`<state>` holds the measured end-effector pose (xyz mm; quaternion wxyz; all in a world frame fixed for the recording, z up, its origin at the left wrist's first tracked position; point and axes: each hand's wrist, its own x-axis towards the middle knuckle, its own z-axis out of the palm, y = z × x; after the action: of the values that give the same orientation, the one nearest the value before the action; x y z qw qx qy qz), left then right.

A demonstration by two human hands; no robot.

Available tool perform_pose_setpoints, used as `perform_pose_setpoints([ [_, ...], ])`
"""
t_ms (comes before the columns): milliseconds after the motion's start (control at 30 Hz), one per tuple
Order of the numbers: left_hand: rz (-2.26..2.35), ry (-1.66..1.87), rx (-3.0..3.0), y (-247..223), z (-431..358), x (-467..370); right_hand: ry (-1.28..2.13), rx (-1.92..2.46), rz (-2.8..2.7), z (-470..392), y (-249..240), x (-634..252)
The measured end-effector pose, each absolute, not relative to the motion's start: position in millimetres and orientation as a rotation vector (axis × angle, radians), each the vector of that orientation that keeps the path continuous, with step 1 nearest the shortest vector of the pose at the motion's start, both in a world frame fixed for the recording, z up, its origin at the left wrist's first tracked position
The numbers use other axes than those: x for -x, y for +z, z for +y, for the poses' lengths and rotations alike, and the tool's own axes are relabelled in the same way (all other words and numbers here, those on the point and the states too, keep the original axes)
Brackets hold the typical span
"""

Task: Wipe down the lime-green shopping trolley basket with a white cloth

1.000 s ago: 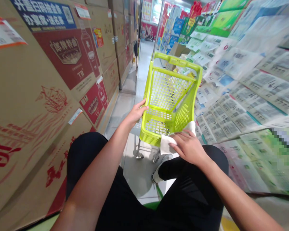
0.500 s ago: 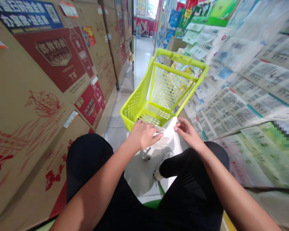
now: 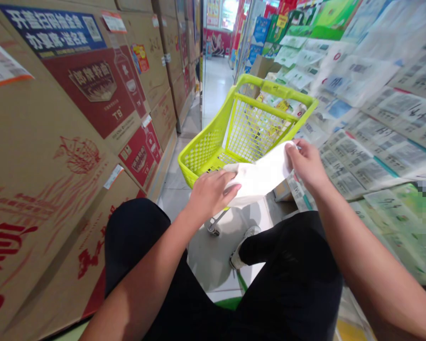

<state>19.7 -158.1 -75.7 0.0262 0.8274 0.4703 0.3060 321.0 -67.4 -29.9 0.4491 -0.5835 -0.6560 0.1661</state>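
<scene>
Between my two hands stretches a strip of white tissue paper, slanting up to the right. Its left end looks bunched or folded in my left hand, whose thumb and fingers close around it; how much paper lies inside is hidden. My right hand pinches the far right end between thumb and fingers, higher than the left. Just beyond the paper stands a lime-green plastic shopping cart with lattice walls, partly covered by the paper and my left hand.
Stacked brown and red cartons line the left side. On the right hang and lie many plastic-wrapped packs with handwritten prices. My bent knees flank the tiled floor. A cart wheel and my shoe are below the paper.
My right hand has moved up and to the right, drawing the tissue paper out into a longer strip. My left hand keeps nearly the same place. The view has shifted slightly.
</scene>
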Motion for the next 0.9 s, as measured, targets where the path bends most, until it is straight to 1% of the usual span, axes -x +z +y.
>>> perform_pose_setpoints([
  [100, 1.405, 0.735, -2.627, -81, -155, -22, 0.068, 1.663, -1.785, -30, -6, -347],
  [167, 1.344, 0.624, -2.685, -85, -154, -25, -0.190, 1.717, -1.887, -23, 1, -349],
  [233, 1.320, 0.590, -2.707, -89, -154, -27, -0.384, 1.573, -1.995, -33, -2, -333],
  [267, 1.326, 0.591, -2.710, -90, -154, -28, -0.412, 1.437, -2.090, -42, -8, -319],
  [300, 1.335, 0.589, -2.715, -90, -154, -29, -0.381, 1.283, -2.227, -54, -15, -304],
  [367, 1.359, 0.564, -2.729, -91, -155, -29, -0.214, 0.991, -2.550, -78, -35, -273],
  [433, 1.386, 0.519, -2.746, -90, -155, -29, -0.109, 0.850, -2.766, -93, -55, -252],
  [533, 1.403, 0.465, -2.756, -90, -155, -28, -0.154, 0.902, -2.827, -83, -71, -256],
  [667, 1.338, 0.476, -2.768, -90, -153, -30, -0.224, 1.047, -2.754, -35, -64, -291],
  [733, 1.318, 0.495, -2.780, -90, -150, -33, -0.258, 1.096, -2.699, -27, -61, -296],
  [800, 1.337, 0.505, -2.776, -92, -148, -36, -0.252, 1.054, -2.675, -41, -65, -285],
  [900, 1.369, 0.521, -2.763, -93, -147, -38, -0.231, 0.951, -2.642, -86, -81, -255],
])
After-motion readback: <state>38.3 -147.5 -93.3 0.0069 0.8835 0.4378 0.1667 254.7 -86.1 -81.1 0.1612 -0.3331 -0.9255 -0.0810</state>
